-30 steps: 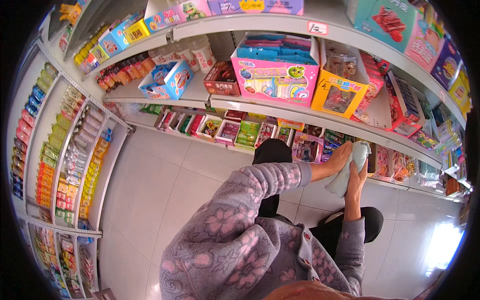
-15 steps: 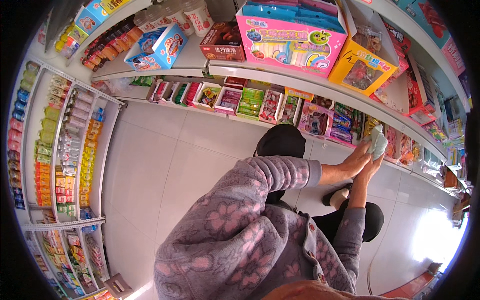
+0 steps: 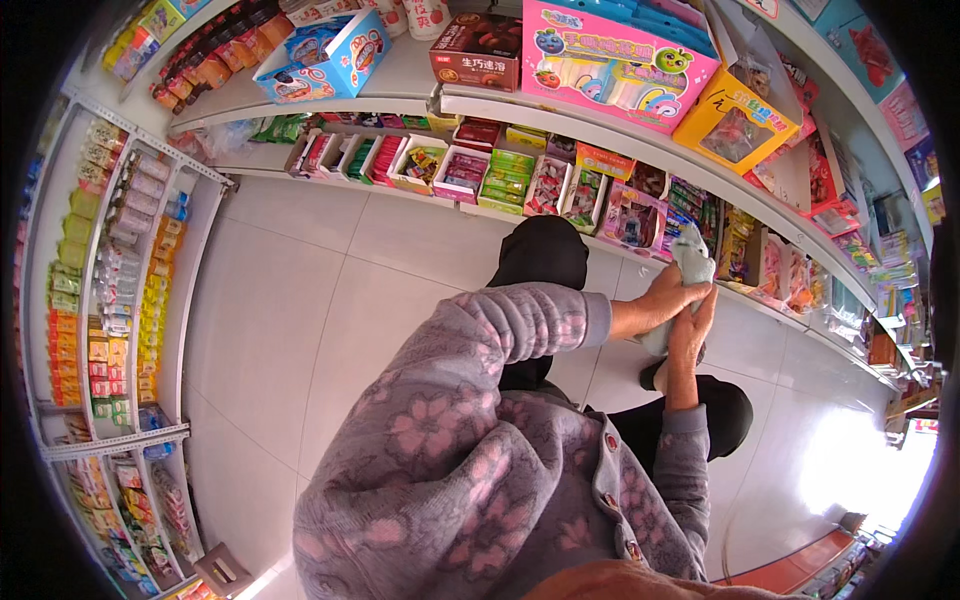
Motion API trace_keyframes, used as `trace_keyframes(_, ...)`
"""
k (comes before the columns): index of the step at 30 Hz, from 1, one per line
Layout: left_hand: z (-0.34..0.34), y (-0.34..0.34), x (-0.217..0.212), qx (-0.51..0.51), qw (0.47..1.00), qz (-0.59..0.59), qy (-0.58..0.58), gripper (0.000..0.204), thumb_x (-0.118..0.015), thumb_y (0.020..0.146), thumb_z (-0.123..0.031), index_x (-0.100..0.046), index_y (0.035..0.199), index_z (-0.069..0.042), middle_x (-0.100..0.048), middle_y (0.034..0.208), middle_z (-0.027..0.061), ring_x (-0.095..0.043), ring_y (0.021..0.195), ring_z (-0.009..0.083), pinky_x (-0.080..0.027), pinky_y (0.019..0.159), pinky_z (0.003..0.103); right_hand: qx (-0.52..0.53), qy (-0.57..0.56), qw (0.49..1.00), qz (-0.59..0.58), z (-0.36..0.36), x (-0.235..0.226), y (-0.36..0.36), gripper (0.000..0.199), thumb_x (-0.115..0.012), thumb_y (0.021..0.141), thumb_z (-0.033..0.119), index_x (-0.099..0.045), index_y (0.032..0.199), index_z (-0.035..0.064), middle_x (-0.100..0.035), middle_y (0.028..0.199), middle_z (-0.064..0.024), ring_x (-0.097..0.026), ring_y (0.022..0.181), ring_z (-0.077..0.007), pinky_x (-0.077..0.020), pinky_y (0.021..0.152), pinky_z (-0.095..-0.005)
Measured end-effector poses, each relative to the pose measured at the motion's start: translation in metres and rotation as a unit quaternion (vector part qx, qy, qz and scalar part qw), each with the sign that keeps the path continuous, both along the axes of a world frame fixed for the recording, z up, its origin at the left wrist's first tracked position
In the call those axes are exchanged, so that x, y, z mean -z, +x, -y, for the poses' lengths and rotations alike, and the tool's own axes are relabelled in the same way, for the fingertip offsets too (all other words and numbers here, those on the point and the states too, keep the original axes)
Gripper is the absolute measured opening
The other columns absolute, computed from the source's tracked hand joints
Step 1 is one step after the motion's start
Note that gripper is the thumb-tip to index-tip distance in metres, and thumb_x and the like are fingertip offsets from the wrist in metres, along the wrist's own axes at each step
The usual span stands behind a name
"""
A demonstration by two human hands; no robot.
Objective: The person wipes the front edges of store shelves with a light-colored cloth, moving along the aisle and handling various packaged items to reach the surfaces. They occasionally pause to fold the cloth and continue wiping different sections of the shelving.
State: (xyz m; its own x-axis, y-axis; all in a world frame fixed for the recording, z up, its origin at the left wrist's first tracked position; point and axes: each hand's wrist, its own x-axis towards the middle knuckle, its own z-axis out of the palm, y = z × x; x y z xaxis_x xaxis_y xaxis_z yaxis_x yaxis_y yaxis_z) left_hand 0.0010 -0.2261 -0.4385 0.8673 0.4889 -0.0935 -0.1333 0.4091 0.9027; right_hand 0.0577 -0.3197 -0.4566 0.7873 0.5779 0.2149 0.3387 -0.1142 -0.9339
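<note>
A pale green cloth (image 3: 694,262) is bunched between my two hands, in front of the low shelf. My left hand (image 3: 664,298) is closed around its middle, and part of the cloth sticks out below that hand. Close against it, my right hand (image 3: 692,330) is closed on the cloth too, its fingers partly hidden. The top of the cloth overlaps the shelf edge in the picture; whether it touches the edge I cannot tell. Behind it, small boxes of wrapped sweets (image 3: 738,245) line the low shelf.
Above, a shelf carries a large pink box (image 3: 620,62), a yellow box (image 3: 737,122) and a blue box (image 3: 322,60). Drinks and packets fill the rack (image 3: 110,290) on the left. My bent knees (image 3: 545,250) are near the low shelf, over the tiled floor (image 3: 270,300).
Both hands have moved left and slightly nearer with the cloth. More of the cloth now shows below my left hand. The whole view has shifted a little.
</note>
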Motion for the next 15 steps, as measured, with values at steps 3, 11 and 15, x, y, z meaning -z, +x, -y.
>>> trace_keyframes(3, -0.019, -0.016, -0.018, -0.044, 0.997, 0.033, 0.053, 0.047, -0.068, 0.092, -0.021, -0.050, 0.132, -0.003, -0.060, 0.121, 0.0080, -0.056, 0.114, 0.0185, -0.045, 0.099, 0.036, -0.010, 0.029, 0.999, -0.009, -0.014, -0.023, -0.019, 0.059, -0.059, 0.089, 0.002, -0.041, 0.145, -0.0031, -0.055, 0.126, -0.0151, -0.053, 0.119, -0.0273, -0.0411, 0.102, -0.0370)
trace_keyframes(11, -0.114, -0.099, -0.089, -0.198, 0.961, 0.103, 0.165, 0.048, -0.075, 0.078, -0.020, -0.060, 0.120, -0.003, -0.068, 0.105, 0.0058, -0.065, 0.092, 0.0158, -0.053, 0.083, 0.034, -0.162, 0.102, 0.974, -0.120, -0.015, -0.086, -0.049, 0.068, -0.063, 0.084, -0.001, -0.043, 0.148, 0.0048, -0.061, 0.129, -0.0150, -0.065, 0.093, -0.0126, -0.0519, 0.077, -0.0261)
trace_keyframes(15, -0.201, -0.191, -0.120, -0.396, 0.750, -0.044, 0.528, 0.046, -0.077, 0.079, -0.017, -0.061, 0.119, -0.001, -0.064, 0.119, 0.0152, -0.066, 0.102, 0.0272, -0.052, 0.090, 0.039, -0.148, 0.080, 0.978, -0.126, -0.007, -0.091, -0.043, 0.048, -0.064, 0.088, 0.003, -0.057, 0.135, 0.0028, -0.068, 0.115, -0.0133, -0.066, 0.080, -0.0122, -0.0534, 0.071, -0.0260)
